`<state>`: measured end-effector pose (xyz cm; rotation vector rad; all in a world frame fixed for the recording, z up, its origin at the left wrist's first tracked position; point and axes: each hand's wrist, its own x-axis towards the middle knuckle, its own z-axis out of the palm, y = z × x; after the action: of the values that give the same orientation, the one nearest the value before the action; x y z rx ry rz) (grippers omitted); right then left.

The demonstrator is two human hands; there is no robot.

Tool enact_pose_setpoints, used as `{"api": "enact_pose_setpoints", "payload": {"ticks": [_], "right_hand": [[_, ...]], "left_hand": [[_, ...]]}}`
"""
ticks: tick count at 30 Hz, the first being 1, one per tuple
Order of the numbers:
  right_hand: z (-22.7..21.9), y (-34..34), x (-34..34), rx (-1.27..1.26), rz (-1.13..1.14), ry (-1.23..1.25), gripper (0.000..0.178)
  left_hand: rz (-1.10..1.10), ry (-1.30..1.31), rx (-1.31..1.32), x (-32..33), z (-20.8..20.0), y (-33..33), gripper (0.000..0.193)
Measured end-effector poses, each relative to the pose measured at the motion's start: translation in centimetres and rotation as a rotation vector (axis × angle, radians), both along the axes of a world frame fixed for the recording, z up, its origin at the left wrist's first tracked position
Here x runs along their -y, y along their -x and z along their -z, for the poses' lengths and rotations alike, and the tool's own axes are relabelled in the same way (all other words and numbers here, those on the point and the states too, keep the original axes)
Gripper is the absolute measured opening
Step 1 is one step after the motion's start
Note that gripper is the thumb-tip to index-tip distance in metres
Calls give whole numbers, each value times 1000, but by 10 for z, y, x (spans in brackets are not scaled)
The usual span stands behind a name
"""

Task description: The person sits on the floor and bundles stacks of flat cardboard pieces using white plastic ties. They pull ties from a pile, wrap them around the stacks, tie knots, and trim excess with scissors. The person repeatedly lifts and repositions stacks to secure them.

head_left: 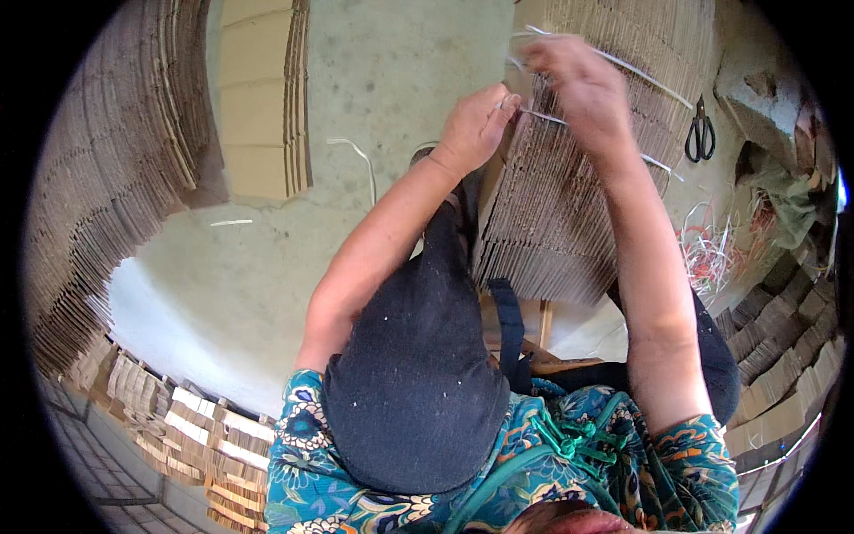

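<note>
A bundle of flat brown cardboard pieces (pixel 547 209), packed edge to edge, lies in front of me. White plastic strapping (pixel 645 74) crosses it in two places. At the bundle's left side, my left hand (pixel 476 129) is closed, pinching a thin white strap between thumb and finger. My right hand (pixel 583 89) is over the far part of the bundle, close to the strapping. Its fingers are bent but smeared by motion, so I cannot make out whether they hold the strap.
Black-handled scissors (pixel 700 133) lie right of the bundle. Tangled white and red strap scraps (pixel 712 249) are beyond them. Cardboard stacks stand at the far left (pixel 124 133) and nearer the middle (pixel 258 98). A loose strap piece (pixel 365 165) lies on the concrete floor (pixel 356 53).
</note>
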<state>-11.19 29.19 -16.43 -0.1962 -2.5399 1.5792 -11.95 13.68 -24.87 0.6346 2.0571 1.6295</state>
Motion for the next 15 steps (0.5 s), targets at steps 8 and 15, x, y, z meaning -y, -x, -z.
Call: {"api": "enact_pose_setpoints", "payload": {"ticks": [8, 15], "right_hand": [[5, -53, 0, 78, 38, -241, 13], [9, -36, 12, 118, -66, -85, 7]], "left_hand": [[-19, -56, 94, -2, -6, -3, 29], [-13, 14, 270, 8, -16, -3, 28]]}}
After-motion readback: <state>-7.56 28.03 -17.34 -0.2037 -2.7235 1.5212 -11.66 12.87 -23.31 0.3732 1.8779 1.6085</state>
